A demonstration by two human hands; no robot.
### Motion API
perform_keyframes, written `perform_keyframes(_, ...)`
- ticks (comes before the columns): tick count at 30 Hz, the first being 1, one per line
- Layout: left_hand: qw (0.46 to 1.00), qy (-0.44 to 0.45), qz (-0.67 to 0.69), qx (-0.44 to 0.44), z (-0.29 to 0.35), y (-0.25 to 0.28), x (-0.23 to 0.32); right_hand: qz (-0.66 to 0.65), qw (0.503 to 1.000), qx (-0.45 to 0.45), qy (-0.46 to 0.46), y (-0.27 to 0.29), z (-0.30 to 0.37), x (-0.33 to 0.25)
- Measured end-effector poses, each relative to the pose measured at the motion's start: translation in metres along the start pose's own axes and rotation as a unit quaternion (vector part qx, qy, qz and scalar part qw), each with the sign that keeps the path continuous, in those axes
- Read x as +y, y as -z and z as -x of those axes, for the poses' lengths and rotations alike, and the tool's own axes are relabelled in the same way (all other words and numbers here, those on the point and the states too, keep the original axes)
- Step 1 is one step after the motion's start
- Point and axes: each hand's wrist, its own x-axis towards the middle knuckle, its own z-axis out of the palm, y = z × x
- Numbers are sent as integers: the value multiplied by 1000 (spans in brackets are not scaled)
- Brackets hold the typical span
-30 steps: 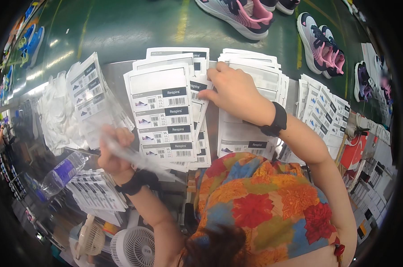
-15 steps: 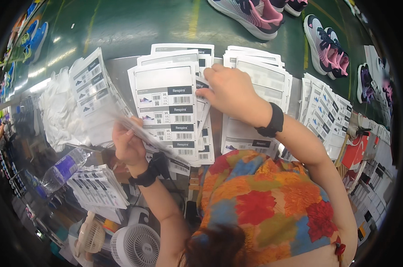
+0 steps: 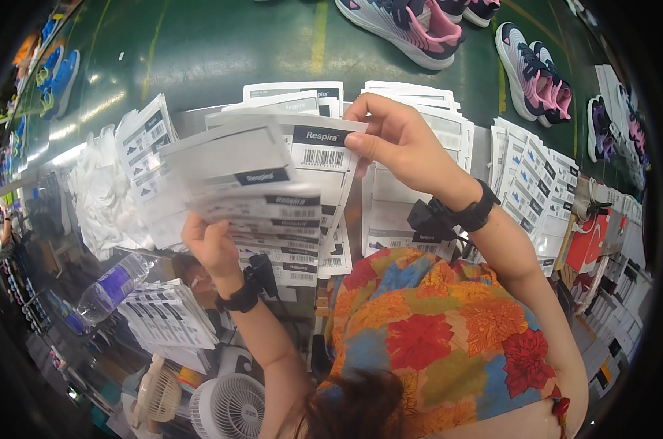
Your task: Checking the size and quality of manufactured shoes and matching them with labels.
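My left hand (image 3: pixel 213 247) is closed on the lower left edge of a white label sheet (image 3: pixel 225 157), which is tilted and smeared by motion. Between thumb and fingers, my right hand (image 3: pixel 401 139) pinches the upper right corner of another label sheet (image 3: pixel 322 174), printed with dark bands and barcodes. The two sheets overlap above a pile of similar sheets (image 3: pixel 280 99). Right of this pile, partly under my right hand and wrist, lies a second stack of label sheets (image 3: pixel 390 197). Each wrist carries a black strap with a small device.
Pink and navy sneakers (image 3: pixel 408 33) stand on the green table (image 3: pixel 221 44). More label stacks lie left (image 3: pixel 144 139) and right (image 3: pixel 529 175), with crumpled white material (image 3: pixel 104 190) at far left. A plastic bottle (image 3: pixel 112 289) and a white fan (image 3: pixel 229 406) are lower left.
My left hand's sheet has swung up and right over the pile. My right hand has drawn back slightly right, now lifting the corner of a sheet.
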Motion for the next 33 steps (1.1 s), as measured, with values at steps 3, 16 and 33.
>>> perform_keyframes(3, 993, -30, 95, 55, 0, 2, 1, -22, 1000, 3, -20, 1, 5, -7)
perform_keyframes(16, 939, -82, 296, -155, -5, -8, 2, -3, 997, 72, 4, 1, 32, -30)
perform_keyframes(33, 872, -19, 437, -222, 16, 14, -5, 557, 823, 62, 94, -10, -56, 36)
